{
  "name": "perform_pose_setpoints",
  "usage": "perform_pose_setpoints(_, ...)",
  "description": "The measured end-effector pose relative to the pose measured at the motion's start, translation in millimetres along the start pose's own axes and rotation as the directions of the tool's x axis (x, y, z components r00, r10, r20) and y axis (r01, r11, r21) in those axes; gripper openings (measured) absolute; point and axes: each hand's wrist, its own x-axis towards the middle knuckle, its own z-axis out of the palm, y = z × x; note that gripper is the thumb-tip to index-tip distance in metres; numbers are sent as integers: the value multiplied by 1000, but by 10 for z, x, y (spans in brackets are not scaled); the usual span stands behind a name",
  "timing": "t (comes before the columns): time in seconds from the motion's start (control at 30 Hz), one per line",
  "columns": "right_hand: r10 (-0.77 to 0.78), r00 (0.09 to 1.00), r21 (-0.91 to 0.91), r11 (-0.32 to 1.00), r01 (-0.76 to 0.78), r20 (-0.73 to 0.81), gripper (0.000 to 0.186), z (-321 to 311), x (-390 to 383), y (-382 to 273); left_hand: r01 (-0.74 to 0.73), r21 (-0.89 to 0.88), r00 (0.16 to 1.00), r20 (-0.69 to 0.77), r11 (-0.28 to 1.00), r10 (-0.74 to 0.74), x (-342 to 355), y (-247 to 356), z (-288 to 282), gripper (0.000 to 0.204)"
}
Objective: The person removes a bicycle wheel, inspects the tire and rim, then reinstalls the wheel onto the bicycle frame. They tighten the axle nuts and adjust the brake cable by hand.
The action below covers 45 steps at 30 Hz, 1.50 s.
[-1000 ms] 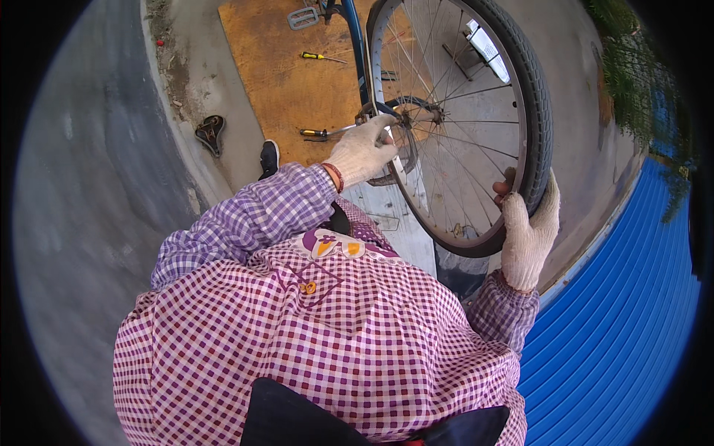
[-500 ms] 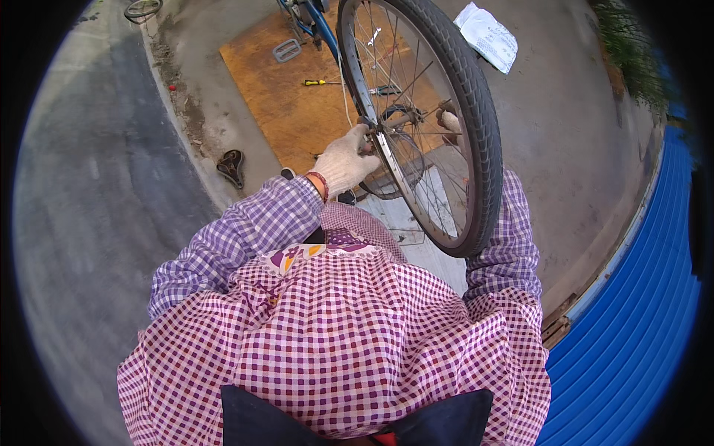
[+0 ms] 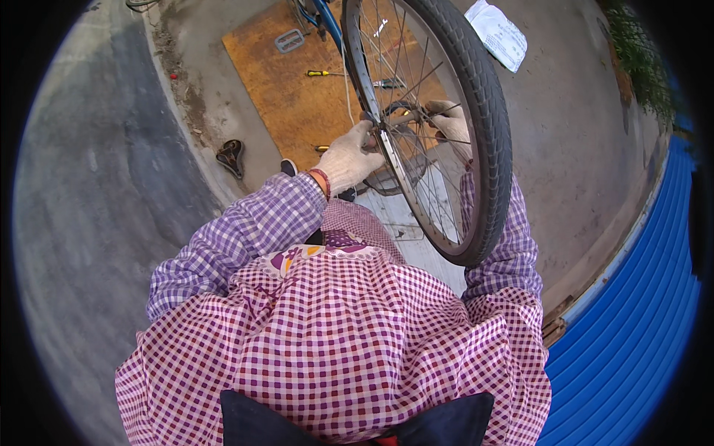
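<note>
My left hand (image 3: 349,156), in a cream glove, is closed on the bicycle wheel (image 3: 487,104) at its near side, by a silver metal strip beside the hub (image 3: 405,119). My right hand (image 3: 452,126), also gloved, shows through the spokes on the far side, its fingers closed at the hub's axle and partly hidden. The wheel stands raised and tilted, joined to the blue bicycle frame (image 3: 329,26). A pale cable hangs beside it. A grey pedal (image 3: 289,40) and a yellow-handled screwdriver (image 3: 320,73) are over the wooden board (image 3: 264,89).
A black saddle (image 3: 230,157) lies on the concrete at the left. A white printed packet (image 3: 494,37) lies behind the wheel. A grey sloping surface (image 3: 89,223) runs along the left, and blue corrugated metal (image 3: 625,297) and green foliage (image 3: 628,59) line the right.
My right hand has left the tyre's lower right and moved up behind the wheel to the hub. The wheel has turned more edge-on. My left hand stays near the hub.
</note>
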Motion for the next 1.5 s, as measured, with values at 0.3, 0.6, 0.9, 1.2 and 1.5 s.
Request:
perform_pose_setpoints(0.3, 9, 1000, 3, 1000, -9, 11, 46, 100, 63, 94, 43, -211, 998, 44, 976, -35, 127, -183, 116, 87)
perform_pose_setpoints(0.6, 12, 999, 12, 1000, -13, 32, 48, 217, 182, 70, 74, -368, 997, 36, 927, -65, 217, -366, 117, 89)
perform_pose_setpoints(0.9, 41, 999, 38, 998, -41, 7, 50, 104, 154, 42, 32, -184, 999, 28, 982, -27, 118, -175, 77, 88)
perform_pose_setpoints(1.2, 138, 990, 87, 987, -136, -16, 53, 65, -168, 205, 11, -267, 998, -61, 964, -29, -120, -548, 220, 73)
perform_pose_setpoints(1.5, 113, 992, 244, 962, -125, 61, 54, 133, -337, 328, 111, -92, 988, -93, 990, -120, -164, -1275, 198, 63)
